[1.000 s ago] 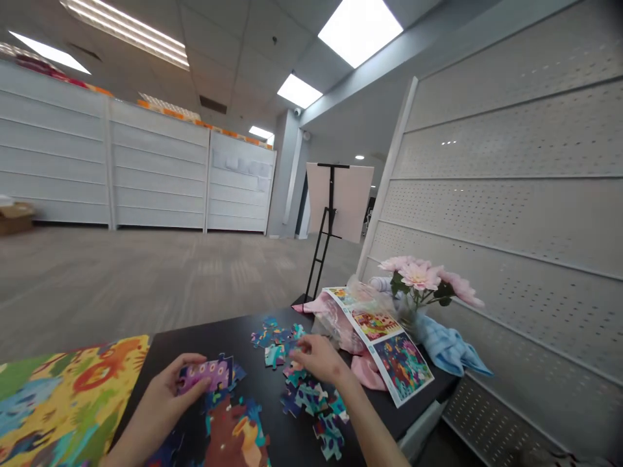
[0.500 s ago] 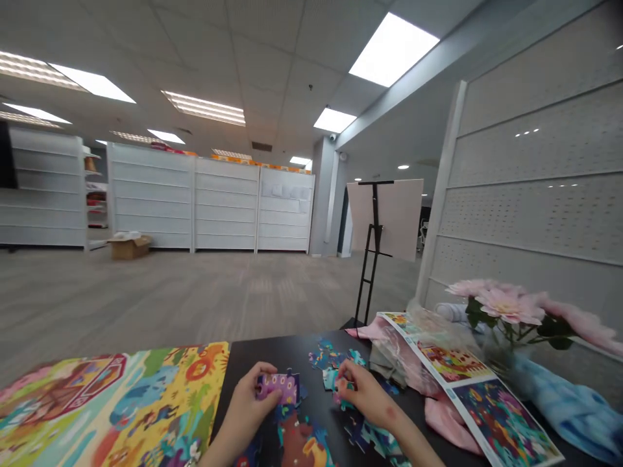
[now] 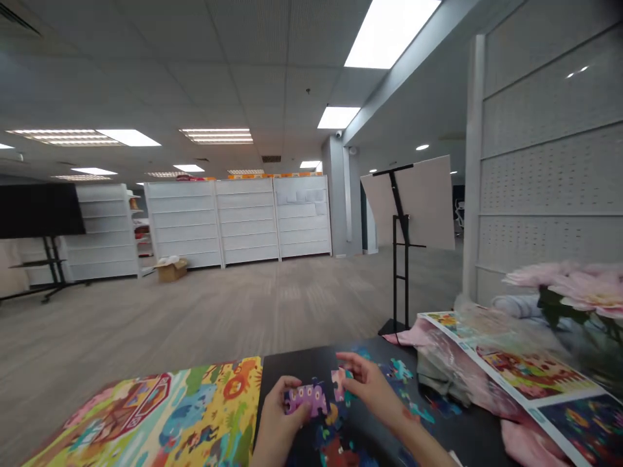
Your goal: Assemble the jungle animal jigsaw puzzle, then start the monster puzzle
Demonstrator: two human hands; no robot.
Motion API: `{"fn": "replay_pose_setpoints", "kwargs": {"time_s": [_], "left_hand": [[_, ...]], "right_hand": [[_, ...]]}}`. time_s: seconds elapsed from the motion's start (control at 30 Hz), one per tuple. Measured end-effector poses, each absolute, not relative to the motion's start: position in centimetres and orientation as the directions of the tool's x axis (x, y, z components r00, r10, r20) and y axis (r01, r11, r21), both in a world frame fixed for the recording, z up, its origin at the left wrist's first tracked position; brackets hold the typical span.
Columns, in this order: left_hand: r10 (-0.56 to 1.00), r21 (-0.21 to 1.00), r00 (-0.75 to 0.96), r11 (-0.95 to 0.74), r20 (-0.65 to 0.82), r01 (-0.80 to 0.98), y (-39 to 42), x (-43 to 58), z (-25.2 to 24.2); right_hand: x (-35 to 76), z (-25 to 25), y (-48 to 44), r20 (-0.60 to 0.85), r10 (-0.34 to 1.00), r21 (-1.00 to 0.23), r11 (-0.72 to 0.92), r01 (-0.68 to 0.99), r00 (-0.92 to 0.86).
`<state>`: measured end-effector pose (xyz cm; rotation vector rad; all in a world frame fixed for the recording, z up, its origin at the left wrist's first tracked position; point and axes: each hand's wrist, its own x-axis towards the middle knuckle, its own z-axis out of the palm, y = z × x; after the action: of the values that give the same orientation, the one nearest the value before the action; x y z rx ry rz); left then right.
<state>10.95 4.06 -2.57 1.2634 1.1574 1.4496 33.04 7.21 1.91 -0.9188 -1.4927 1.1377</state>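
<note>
My left hand (image 3: pixel 285 418) pinches a purple jigsaw puzzle piece (image 3: pixel 314 399) with pale round spots, held just above the black table. Close to its right, my right hand (image 3: pixel 372 392) grips a pink and teal puzzle piece (image 3: pixel 339 384) between thumb and fingers. A small gap separates the two pieces. Below them lies a joined section with a brown figure (image 3: pixel 335 451), partly cut off by the lower edge. Loose blue and teal puzzle pieces (image 3: pixel 402 370) are scattered beyond and to the right of my right hand, which hides some of them.
A finished-looking colourful picture (image 3: pixel 195 412) covers the table's left side. To the right lie pink cloth and clear plastic (image 3: pixel 487 383), a printed picture sheet (image 3: pixel 535 373) and pink flowers (image 3: pixel 584 288). An easel (image 3: pixel 402 259) stands beyond the table.
My right hand has brought a piece up off the scattered pieces, closer to the purple piece in my left hand. The camera view has turned left and tilted.
</note>
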Motion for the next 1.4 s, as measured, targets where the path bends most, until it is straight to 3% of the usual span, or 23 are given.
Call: {"fn": "replay_pose_setpoints", "kwargs": {"time_s": [0.2, 0.47, 0.73, 1.4], "left_hand": [[0.975, 0.955, -0.223, -0.062, -0.004, -0.29, 3.8, 9.9, -1.4], [0.968, 0.886, -0.243, -0.063, -0.057, -0.459, 2.7, 11.4, -0.2], [0.953, 0.91, -0.303, -0.128, 0.003, -0.394, 2.0, 12.6, -0.2], [0.971, 0.945, -0.233, -0.128, 0.057, -0.301, 1.8, 12.3, 0.0]], "right_hand": [[30.3, -0.8, 5.3, 0.127, 0.931, -0.989, 0.095, -0.109, -0.342], [26.5, -3.3, 2.8, 0.004, 0.936, -0.985, -0.057, -0.163, -0.353], [25.5, -2.4, 1.5, -0.076, 0.942, -0.967, -0.15, -0.208, -0.326], [25.8, -1.6, 1.0, -0.104, 0.946, -0.981, -0.149, -0.127, -0.306]]}}
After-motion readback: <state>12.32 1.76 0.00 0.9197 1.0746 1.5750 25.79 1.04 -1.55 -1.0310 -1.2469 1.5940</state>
